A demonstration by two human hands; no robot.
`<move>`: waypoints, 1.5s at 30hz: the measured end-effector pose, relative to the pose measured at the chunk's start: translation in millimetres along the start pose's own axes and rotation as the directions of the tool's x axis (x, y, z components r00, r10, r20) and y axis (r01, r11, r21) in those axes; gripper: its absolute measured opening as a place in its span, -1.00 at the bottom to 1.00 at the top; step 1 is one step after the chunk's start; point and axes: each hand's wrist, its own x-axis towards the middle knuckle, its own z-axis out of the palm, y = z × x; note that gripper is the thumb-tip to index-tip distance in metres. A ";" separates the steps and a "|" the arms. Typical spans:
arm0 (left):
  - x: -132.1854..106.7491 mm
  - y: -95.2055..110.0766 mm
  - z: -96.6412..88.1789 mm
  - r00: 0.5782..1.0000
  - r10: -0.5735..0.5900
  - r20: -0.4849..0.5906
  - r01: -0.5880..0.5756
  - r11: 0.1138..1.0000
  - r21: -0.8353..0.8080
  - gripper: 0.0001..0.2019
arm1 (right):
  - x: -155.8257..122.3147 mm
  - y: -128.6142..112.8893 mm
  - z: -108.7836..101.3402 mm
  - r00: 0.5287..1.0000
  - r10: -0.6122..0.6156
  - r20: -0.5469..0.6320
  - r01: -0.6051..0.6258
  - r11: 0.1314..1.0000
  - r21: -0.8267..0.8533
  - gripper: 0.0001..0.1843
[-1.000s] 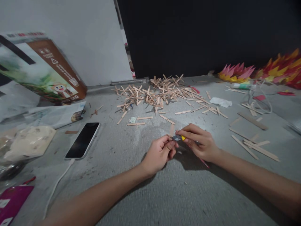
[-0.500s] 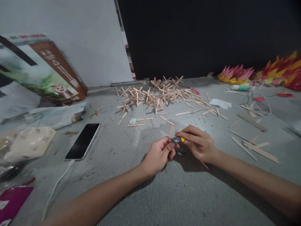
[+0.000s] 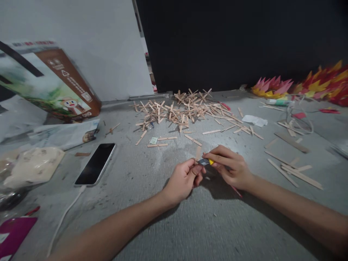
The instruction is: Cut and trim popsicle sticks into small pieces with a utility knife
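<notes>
Low over the grey floor my two hands meet. My left hand is closed in a pinch on a flat wooden stick that points away from me. My right hand is closed on a small cutter with a yellow body and a grey blade; the blade rests against the stick at my left fingertips. Just beyond the hands lie loose sticks, and farther back a heap of small crossed-stick pieces.
A phone on a white cable lies to the left, beside papers, a plastic bag and a tilted printed box. Longer sticks, a white scrap and cables lie right. Pink, red and yellow paper shapes line the dark back wall.
Both hands stay together on the stick and cutter with only slight shifts. The view has tilted up a little, so everything sits slightly lower in the picture.
</notes>
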 end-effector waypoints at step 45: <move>-2.5 0.7 0.4 1.000 0.017 0.007 -0.017 1.000 0.013 -0.58 | 3.4 -4.9 -0.7 1.000 0.017 -0.005 -0.017 1.000 -0.006 -0.53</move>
